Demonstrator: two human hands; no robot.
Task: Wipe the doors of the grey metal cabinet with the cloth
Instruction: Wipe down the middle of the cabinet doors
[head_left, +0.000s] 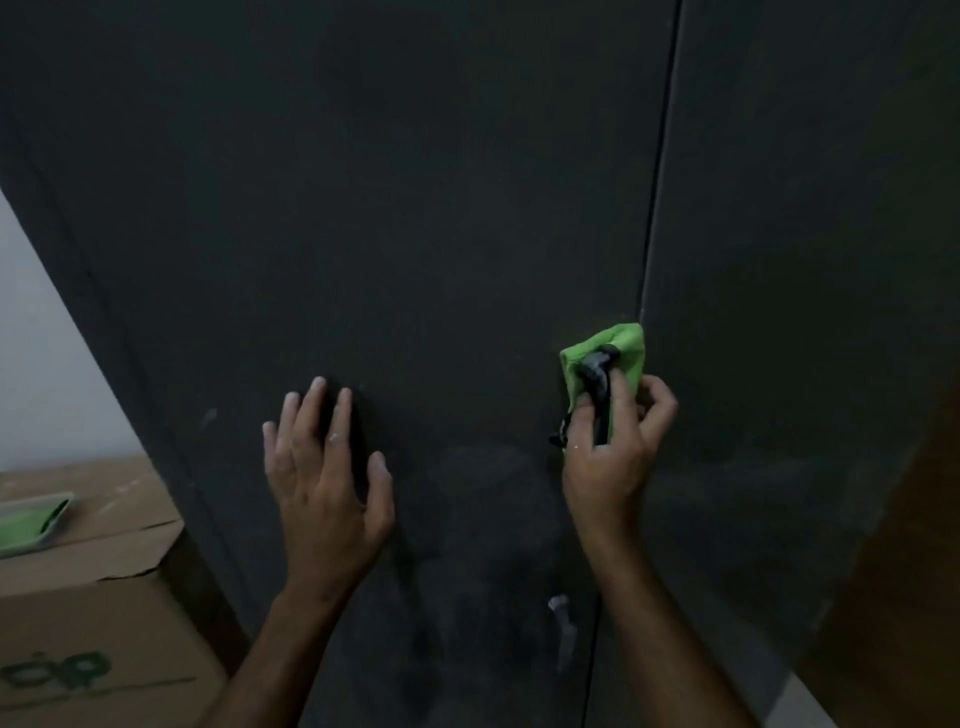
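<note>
While both forearms reach up from the bottom of the view, the left hand (324, 467) lies flat with fingers spread on the left door (389, 208) of the grey metal cabinet, grasping nothing. Beside it, the right hand (615, 447) is clenched around the green cloth (626, 353) and presses it over the dark door handle (597, 374), just left of the seam (660, 182) between the doors. Past that seam stands the right door (779, 260). Off to the lower left sits a cardboard box (88, 597), carrying a tray (34, 522) with something green in it, and behind it a pale wall (47, 364).
</note>
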